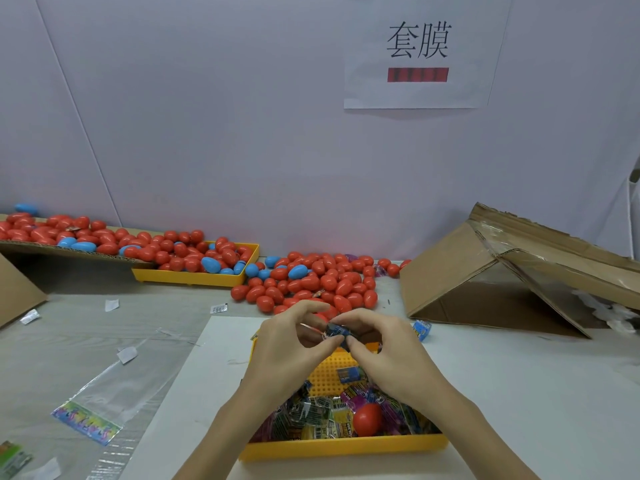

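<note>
carefully, both hands, the left hand (291, 344) and the right hand (384, 344), pinch together one small printed film sleeve (335, 332) above the yellow tray (343, 446), so it seems best to open it gently and evenly without tearing.

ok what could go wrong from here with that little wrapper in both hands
1. The printed wrapper is pinched only at the fingertips of the left hand and right hand. It could slip and get lost among the similar wrappers in the yellow tray.
2. The loose eggs heaped just behind the hands might roll if nudged.
</note>
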{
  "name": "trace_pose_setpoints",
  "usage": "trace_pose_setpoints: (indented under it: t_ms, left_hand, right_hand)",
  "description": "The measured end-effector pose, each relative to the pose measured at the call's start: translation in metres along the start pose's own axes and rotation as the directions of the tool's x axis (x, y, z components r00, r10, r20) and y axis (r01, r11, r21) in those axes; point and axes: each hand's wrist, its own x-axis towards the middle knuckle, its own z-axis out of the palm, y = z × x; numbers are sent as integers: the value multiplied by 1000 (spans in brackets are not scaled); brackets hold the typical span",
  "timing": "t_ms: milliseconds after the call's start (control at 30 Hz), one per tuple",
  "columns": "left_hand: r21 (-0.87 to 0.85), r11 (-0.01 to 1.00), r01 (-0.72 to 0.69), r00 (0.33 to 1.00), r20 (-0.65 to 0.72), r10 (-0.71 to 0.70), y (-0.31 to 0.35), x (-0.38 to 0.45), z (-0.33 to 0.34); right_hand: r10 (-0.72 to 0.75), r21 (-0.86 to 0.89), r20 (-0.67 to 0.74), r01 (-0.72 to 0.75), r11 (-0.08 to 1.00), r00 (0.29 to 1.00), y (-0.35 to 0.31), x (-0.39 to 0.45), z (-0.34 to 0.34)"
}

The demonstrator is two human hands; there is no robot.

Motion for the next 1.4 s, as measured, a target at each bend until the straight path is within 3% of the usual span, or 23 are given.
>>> trace_pose_setpoints:
  t_ms: [200, 267, 567, 767, 900, 1100, 1233, 1400]
  left_hand:
    - [-78, 995, 58, 997, -38, -61, 4, -1, 2]
    - [-98, 994, 49, 997, -50, -54, 6, -3, 4]
    - [-14, 996, -89, 982, -170, 85, 16, -11, 16]
    - [51, 990, -133, 975, -172, 140, 18, -13, 18]
    - [69, 990, -121, 982, -135, 129, 14, -9, 13]
    - [41, 998, 41, 993, -109, -36, 6, 5, -18]
    - [52, 992, 113, 990, 84, -117, 3, 7, -30]
    - [221, 975, 15, 979, 194, -59, -1, 3, -18]
  right_hand:
    - [112, 88, -258, -92, 992, 960, -4, -2, 11]
    - [94, 38, -334, -86, 996, 938, -4, -3, 14]
    - [126, -75, -417, -172, 982, 900, -11, -5, 18]
    - [267, 90, -366, -252, 964, 891, -11, -4, 16]
    - [291, 95, -312, -276, 957, 904, -6, -2, 14]
    - [338, 46, -245, -337, 940, 909, 6, 2, -4]
    - [224, -163, -36, -227, 960, 974, 6, 2, -10]
    - [79, -385, 90, -38, 922, 993, 6, 0, -4]
